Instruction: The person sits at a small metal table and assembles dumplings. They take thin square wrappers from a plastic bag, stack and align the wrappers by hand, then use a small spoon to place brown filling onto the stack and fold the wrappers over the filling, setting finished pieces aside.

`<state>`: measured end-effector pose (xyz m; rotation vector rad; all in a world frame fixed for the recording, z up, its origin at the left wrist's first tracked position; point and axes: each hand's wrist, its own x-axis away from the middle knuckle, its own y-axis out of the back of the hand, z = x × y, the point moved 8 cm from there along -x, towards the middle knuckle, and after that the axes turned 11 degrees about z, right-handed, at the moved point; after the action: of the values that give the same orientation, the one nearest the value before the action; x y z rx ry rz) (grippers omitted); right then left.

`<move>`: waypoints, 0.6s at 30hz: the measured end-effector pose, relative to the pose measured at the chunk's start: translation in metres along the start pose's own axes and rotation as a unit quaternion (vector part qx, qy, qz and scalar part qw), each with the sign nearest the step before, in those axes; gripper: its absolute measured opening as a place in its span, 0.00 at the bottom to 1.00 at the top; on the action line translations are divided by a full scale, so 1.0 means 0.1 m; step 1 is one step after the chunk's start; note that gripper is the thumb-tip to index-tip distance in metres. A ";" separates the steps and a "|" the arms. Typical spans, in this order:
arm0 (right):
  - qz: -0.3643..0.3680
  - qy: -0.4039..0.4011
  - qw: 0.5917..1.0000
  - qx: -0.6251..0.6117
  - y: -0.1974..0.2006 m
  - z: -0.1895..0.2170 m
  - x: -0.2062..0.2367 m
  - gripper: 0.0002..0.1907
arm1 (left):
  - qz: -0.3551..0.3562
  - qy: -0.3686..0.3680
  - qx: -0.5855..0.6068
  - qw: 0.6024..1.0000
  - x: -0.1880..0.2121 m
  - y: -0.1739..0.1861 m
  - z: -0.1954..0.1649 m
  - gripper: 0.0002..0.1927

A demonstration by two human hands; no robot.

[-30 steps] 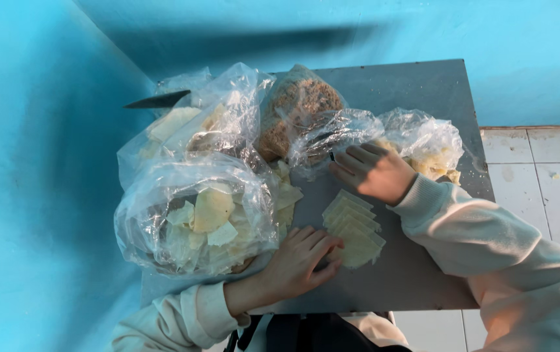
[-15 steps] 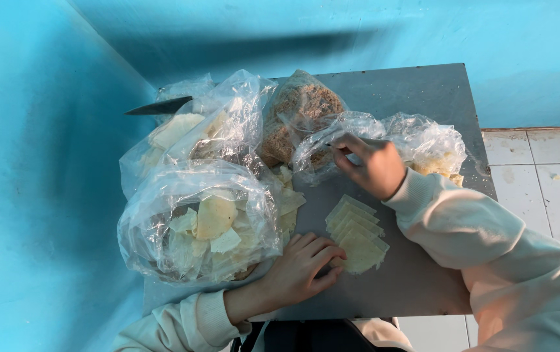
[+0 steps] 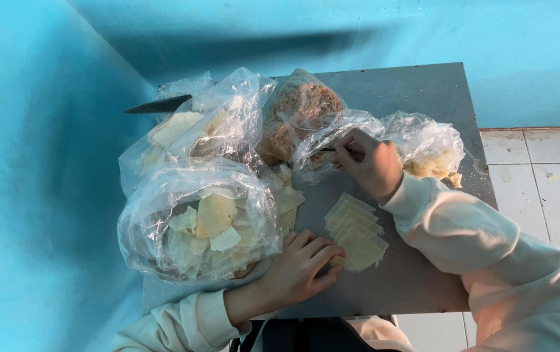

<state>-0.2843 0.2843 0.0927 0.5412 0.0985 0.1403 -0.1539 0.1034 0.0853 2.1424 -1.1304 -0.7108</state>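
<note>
My left hand (image 3: 298, 267) rests palm-down on the grey table (image 3: 423, 98), fingertips touching a fanned row of pale yellow square wrappers (image 3: 357, 231). My right hand (image 3: 370, 163) is closed around a thin dark utensil handle, reaching into a clear plastic bag (image 3: 332, 140) near the table's middle. The utensil's far end is hidden inside the bag. Both arms wear cream sleeves.
A big clear bag of pale wrapper pieces (image 3: 198, 221) lies at the left. Behind it sit another bag (image 3: 195, 130) and a bag of brown filling (image 3: 296, 107). A crumpled bag (image 3: 427, 146) lies right. A dark knife blade (image 3: 159, 104) sticks out left. Blue walls, tiled floor (image 3: 547, 176).
My right hand has moved from above the wrappers further back into the clear bag, now gripping the utensil. My left hand stays beside the wrappers.
</note>
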 end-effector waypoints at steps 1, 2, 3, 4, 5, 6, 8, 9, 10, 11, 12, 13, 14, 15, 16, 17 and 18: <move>-0.006 -0.003 1.000 -0.011 0.02 -0.01 0.00 0.05 | -0.003 0.000 -0.002 1.000 0.00 0.01 0.00 0.14; -0.011 -0.006 1.000 -0.022 0.04 -0.02 0.01 0.05 | -0.005 0.002 -0.003 1.000 0.00 0.02 -0.01 0.14; -0.016 -0.009 0.999 -0.033 0.06 -0.02 0.03 0.05 | -0.008 0.003 -0.003 1.000 0.00 0.03 -0.02 0.15; -0.020 -0.009 0.999 -0.035 0.09 -0.01 0.06 0.05 | -0.004 -0.001 0.003 1.000 0.00 0.03 -0.02 0.16; -0.023 -0.009 0.999 -0.037 0.12 0.01 0.09 0.04 | 0.000 -0.005 0.009 1.000 0.00 0.04 -0.02 0.18; -0.027 -0.011 0.999 -0.040 0.16 0.03 0.13 0.04 | 0.005 -0.009 0.016 1.000 0.00 0.04 -0.02 0.19; -0.032 -0.017 0.998 -0.048 0.22 0.06 0.21 0.04 | 0.003 -0.011 0.018 1.000 0.00 0.05 -0.02 0.21; -0.036 -0.019 0.998 -0.052 0.26 0.08 0.25 0.04 | 0.002 -0.012 0.019 1.000 0.00 0.06 -0.03 0.22; -0.035 -0.025 0.998 -0.048 0.29 0.09 0.30 0.04 | 0.012 -0.010 0.024 1.000 0.00 0.05 -0.03 0.22; -0.035 -0.031 0.998 -0.045 0.33 0.10 0.34 0.05 | 0.021 -0.008 0.029 0.999 0.00 0.04 -0.03 0.22; -0.034 -0.036 0.998 -0.042 0.36 0.11 0.39 0.05 | 0.031 -0.005 0.033 0.999 0.00 0.04 -0.03 0.23; -0.037 -0.042 0.996 -0.062 0.39 0.09 0.45 0.05 | 0.029 -0.006 0.036 0.999 0.00 0.04 -0.04 0.23; -0.041 -0.050 0.995 -0.082 0.43 0.07 0.53 0.05 | 0.029 -0.008 0.039 0.999 -0.01 0.04 -0.04 0.23; -0.046 -0.058 0.992 -0.101 0.46 0.04 0.61 0.05 | 0.029 -0.011 0.044 0.999 -0.03 0.04 -0.05 0.23; -0.052 -0.069 0.990 -0.109 0.51 0.00 0.71 0.05 | 0.024 -0.015 0.043 0.999 -0.04 0.03 -0.06 0.22; -0.058 -0.079 0.988 -0.117 0.55 -0.04 0.82 0.05 | 0.020 -0.018 0.042 0.999 -0.05 0.03 -0.06 0.22; -0.064 -0.090 0.986 -0.126 0.59 -0.09 0.93 0.05 | 0.017 -0.021 0.041 0.999 -0.06 0.02 -0.06 0.22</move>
<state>-0.1998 0.3536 0.1105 0.2916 -0.0599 -0.0227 -0.1539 0.1087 0.0916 2.1803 -1.2334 -0.7076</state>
